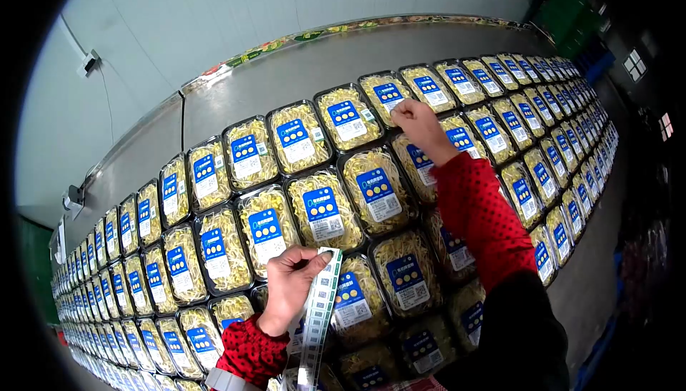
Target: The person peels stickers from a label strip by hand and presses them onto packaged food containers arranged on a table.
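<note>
My left hand (291, 280) is closed, thumb on top, around the upper end of a strip of small green-and-white QR stickers (316, 327) that hangs down toward me. My right hand (421, 125) reaches out with its fingers pinched together over the lower right of a black tray of bean sprouts (376, 85) in the back row. Whatever those fingertips hold is too small to make out. A blue-and-white label (388, 95) is on that tray. To its left, another sprout tray (329, 98) carries a small green-and-white sticker (367, 114) beside its label.
Long rows of similar sprout trays (375, 184) cover much of the metal table (286, 69), running far left and right. A pale wall (214, 19) stands behind. Green crates (568, 16) are at the far right, and a small box with a cable (88, 62) is on the wall.
</note>
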Available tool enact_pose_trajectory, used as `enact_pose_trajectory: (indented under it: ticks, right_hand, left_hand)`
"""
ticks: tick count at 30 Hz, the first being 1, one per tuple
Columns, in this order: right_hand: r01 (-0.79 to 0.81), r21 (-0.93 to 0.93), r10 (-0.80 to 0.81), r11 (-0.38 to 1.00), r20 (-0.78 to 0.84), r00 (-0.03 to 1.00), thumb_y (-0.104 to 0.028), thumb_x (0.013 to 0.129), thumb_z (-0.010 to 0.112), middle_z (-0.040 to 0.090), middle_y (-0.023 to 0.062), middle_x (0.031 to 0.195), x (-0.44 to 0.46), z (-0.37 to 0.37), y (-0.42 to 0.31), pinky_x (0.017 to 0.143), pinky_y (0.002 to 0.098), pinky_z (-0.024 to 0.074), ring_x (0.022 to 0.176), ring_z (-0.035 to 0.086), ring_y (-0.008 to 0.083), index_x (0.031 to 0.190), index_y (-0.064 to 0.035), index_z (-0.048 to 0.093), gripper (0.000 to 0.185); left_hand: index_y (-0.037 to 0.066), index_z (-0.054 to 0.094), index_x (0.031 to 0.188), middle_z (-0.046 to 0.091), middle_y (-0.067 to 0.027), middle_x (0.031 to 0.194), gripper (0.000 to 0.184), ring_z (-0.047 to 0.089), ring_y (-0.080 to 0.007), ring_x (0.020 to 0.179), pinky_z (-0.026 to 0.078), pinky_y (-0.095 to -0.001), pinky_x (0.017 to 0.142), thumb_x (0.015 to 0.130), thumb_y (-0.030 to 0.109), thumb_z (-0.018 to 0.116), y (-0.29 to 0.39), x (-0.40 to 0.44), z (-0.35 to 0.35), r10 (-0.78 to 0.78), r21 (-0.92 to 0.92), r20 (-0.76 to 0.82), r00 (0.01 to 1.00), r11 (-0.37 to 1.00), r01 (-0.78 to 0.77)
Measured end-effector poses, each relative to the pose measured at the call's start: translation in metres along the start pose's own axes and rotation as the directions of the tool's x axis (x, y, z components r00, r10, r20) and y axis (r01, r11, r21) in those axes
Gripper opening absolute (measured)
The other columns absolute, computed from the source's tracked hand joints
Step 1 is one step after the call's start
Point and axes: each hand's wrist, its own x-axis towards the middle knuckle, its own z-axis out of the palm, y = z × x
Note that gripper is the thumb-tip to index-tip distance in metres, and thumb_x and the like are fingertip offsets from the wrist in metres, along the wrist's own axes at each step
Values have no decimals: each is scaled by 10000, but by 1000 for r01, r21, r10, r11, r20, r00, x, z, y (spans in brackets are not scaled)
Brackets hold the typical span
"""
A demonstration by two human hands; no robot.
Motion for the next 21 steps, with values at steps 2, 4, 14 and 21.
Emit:
enact_pose_trajectory:
  ticks: [2,4,14,21]
  right_hand:
    - [-130,319,29,939,304,952,-192,880,607,626,44,706,-13,25,-31,577,284,478,605,573,126,824,-6,635,196]
    - [36,343,-219,939,513,830,-192,858,641,679,60,789,-50,58,-59,634,281,495,673,607,131,926,-18,681,191]
    - [147,439,-187,886,48,981,-131,852,623,647,90,802,-75,56,-34,628,313,488,704,608,185,806,-6,621,134]
    - [-276,-324,146,905,-372,917,-171,760,598,656,248,835,79,-21,131,733,485,508,780,647,416,767,28,677,215]
  left_hand:
    - [-34,667,824,649,-27,733,96,564,-66,655,460,-213,602,831,37,732,-25,10,-6,183,110,-73,980,978,-175]
    - [-28,697,849,658,-58,864,81,579,-89,735,462,-213,655,816,32,740,-22,16,-5,205,46,-75,976,978,-202]
    - [-39,695,836,654,-58,832,94,572,-95,723,460,-226,660,820,43,738,-16,15,5,114,125,-39,993,986,-109]
    - [-40,692,903,648,-74,936,80,590,-107,831,472,-227,730,843,11,703,-23,16,7,153,54,-59,987,987,-150]
